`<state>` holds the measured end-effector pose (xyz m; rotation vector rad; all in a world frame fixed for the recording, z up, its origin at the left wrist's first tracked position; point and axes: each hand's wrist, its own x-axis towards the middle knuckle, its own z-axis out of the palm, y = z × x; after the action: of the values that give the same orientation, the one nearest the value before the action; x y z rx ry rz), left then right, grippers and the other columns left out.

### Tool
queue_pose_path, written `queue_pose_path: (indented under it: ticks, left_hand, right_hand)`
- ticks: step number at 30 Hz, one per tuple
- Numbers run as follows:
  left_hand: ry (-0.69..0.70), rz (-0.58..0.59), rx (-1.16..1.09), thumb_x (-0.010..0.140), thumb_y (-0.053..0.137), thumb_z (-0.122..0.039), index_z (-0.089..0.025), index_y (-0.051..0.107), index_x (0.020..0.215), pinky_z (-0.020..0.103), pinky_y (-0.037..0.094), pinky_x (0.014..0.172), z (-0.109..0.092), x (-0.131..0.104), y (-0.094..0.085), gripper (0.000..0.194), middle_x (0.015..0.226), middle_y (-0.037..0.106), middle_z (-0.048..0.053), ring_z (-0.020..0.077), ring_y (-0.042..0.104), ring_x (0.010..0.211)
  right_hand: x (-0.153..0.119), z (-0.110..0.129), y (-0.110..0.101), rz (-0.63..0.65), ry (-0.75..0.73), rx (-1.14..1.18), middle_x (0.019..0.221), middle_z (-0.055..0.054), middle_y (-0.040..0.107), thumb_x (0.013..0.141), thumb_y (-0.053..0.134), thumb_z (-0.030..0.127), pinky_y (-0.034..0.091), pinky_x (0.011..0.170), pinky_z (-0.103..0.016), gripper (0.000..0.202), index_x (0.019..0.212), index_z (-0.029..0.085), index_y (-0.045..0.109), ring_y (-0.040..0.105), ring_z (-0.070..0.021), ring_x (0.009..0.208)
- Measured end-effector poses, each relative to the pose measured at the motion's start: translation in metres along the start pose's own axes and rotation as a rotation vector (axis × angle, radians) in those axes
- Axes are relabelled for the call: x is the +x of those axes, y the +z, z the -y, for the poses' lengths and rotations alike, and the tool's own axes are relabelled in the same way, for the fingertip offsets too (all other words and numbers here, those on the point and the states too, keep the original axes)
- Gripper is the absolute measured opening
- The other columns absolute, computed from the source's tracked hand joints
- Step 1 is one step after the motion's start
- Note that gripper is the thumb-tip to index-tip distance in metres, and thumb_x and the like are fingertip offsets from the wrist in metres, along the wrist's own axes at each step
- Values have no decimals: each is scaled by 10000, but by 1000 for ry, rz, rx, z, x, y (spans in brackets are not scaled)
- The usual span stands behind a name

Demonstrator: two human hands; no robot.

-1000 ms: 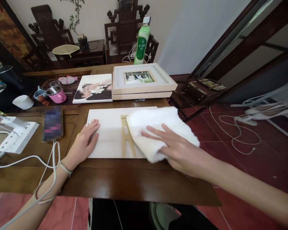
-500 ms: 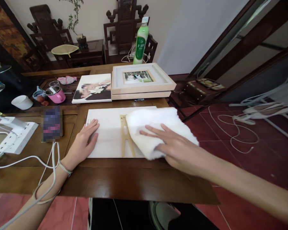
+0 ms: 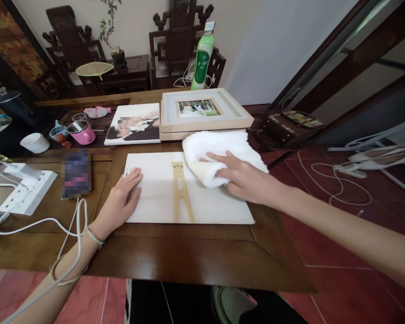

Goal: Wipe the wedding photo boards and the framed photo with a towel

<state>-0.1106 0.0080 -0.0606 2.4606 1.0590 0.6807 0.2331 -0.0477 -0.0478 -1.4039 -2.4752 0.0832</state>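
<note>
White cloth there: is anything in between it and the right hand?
Nothing visible is in between: the fingers of the right hand lie right on the white cloth.

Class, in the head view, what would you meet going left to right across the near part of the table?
White power strip → pixelated device with a cable → left hand → tan A-shaped piece → white cloth with the right hand on it.

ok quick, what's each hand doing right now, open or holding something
Left hand: open, laid on the white panel's left edge, holding nothing.
Right hand: fingers over the white cloth; whether it grips cannot be told.
</note>
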Motion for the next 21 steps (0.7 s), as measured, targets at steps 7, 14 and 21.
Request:
queue_pose_path:
  ticks: [7, 14, 21]
  left_hand:
    - [0, 1, 9, 964, 437, -307, -161, 554, 1331, 528, 291, 1171, -1, 0, 0, 412, 1451, 501, 142, 269, 406, 1393]
    - [0, 1, 16, 963, 435, -303, -153, 554, 1328, 520, 285, 1174, -1, 0, 1, 412, 1451, 500, 144, 264, 408, 1392]
    - [-6, -2, 11, 965, 434, -324, -185, 552, 1335, 531, 289, 1169, -1, 0, 1, 412, 1452, 504, 127, 267, 410, 1391]
  right_hand:
    - [-62, 78, 10, -107, -83, 44, 1468, -104, 468, 650, 404, -78, 240, 1133, -660, 359, 655, 193, 640, 283, -327, 1420]
    - [-74, 99, 4, -96, -151, 98, 1446, -91, 501, 652, 420, -68, 255, 1137, -638, 318, 583, 193, 589, 311, -317, 1410]
    - [-31, 52, 8, -25, -90, 72, 1468, -134, 465, 637, 420, -84, 255, 1112, -652, 401, 801, 176, 678, 289, -315, 1418]
